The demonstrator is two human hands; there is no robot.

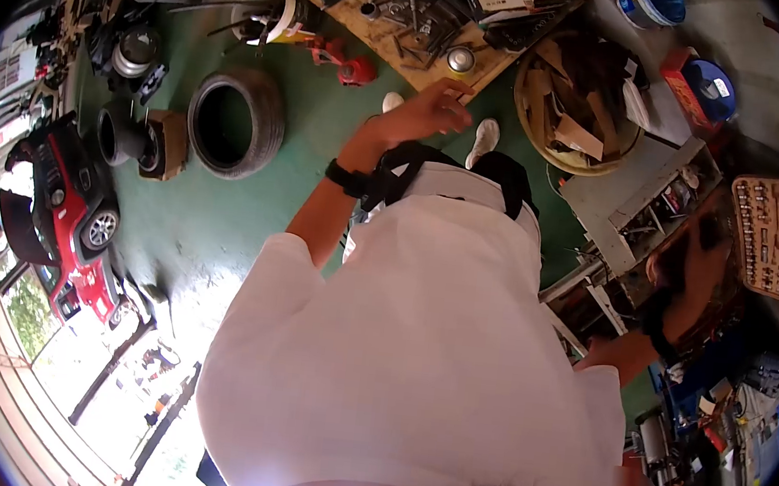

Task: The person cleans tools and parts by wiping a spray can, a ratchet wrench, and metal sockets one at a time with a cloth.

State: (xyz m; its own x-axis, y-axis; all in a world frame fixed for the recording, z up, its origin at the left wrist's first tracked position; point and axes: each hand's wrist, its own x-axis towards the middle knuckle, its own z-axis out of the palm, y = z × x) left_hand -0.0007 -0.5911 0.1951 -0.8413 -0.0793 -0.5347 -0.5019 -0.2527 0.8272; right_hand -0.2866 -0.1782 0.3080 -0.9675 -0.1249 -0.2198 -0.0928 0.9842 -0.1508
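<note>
Left hand [430, 114] is held half-open, apparently empty, near the workbench [423, 77] corner. Right hand [704, 262] is extended between the metal cart [609, 185] and socket set [774, 241]; opening and grip can't be told. Reach is best kept slow, off cart edges; open floor [222, 211] is seen beside the tire [274, 126].

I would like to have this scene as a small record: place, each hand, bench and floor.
Place: workshop, red car at left
Left hand: loosely open, at the wooden bench corner; contact unclear
Right hand: near the open tool case; grip unclear
Bench: scattered tools
Floor: green, with a tire lying on it
</note>
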